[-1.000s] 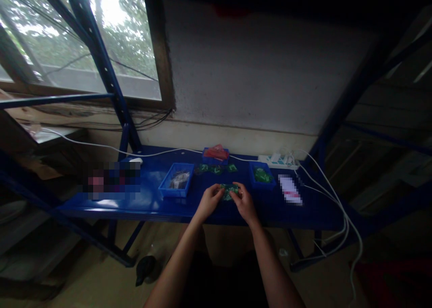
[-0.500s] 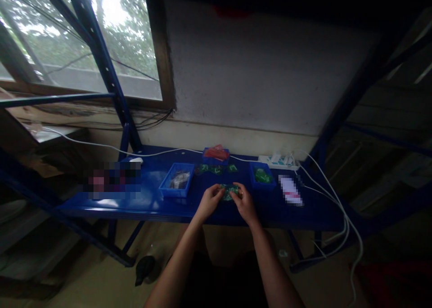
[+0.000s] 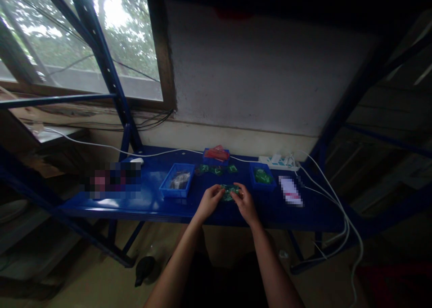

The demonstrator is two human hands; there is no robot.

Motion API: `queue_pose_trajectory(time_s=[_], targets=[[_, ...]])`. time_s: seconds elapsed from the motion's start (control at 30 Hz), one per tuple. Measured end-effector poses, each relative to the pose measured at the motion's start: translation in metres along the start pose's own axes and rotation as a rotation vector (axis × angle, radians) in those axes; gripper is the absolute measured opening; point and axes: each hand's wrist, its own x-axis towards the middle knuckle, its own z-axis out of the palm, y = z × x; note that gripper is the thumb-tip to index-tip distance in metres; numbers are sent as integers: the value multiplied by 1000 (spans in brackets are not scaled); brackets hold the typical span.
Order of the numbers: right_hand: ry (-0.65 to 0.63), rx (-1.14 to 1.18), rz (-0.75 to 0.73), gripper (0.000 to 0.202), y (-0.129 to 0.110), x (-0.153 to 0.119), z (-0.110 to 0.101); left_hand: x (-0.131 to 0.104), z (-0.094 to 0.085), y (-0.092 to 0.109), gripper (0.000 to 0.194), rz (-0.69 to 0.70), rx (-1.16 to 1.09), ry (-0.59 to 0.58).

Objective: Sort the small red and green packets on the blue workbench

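Note:
A small clear-and-green packet (image 3: 229, 192) is held flat just above the front of the blue table (image 3: 141, 204). My left hand (image 3: 211, 198) pinches its left edge, and my right hand (image 3: 244, 201) grips its right edge. Behind the packet, several green packets (image 3: 217, 169) lie in a row. Further back a blue bin (image 3: 216, 157) holds red plastic bags. To the left stands a blue bin (image 3: 177, 180) with greyish packets inside, and to the right a blue bin (image 3: 261, 176) contains green items.
A white power strip (image 3: 278, 162) with cables lies at the back right, near a blurred white and pink item (image 3: 290, 191). White cords hang over the right side. Blurred-out objects (image 3: 113, 180) sit at the left. Blue metal posts frame the table.

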Motion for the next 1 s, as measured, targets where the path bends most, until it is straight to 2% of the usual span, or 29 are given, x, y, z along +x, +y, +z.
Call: queue_pose_trajectory(time_s=[1.0], targets=[[-7, -12, 5, 35, -1, 0, 0, 0, 0, -1, 30, -9, -23, -12]])
